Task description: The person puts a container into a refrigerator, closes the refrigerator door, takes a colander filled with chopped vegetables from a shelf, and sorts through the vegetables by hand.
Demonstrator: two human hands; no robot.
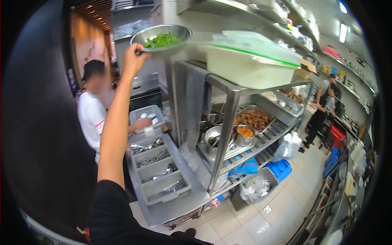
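My left hand (134,58) is raised at arm's length, its fingers closed on the near left rim of a metal colander (179,33). The colander's inner wall looks dotted with small holes. Chopped green leaves (162,40) lie inside it. The colander is up in the air, left of a pale plastic tub (249,67) with a green-rimmed clear lid (253,47) that sits on top of the metal rack. My right hand is out of view.
Below stands a steel counter (153,216) with a grey cutlery tray (153,200). A person in a white shirt (87,116) is at the left. The metal rack (228,134) holds food pots; a bin (245,204) stands beneath. Other people (324,106) are far right.
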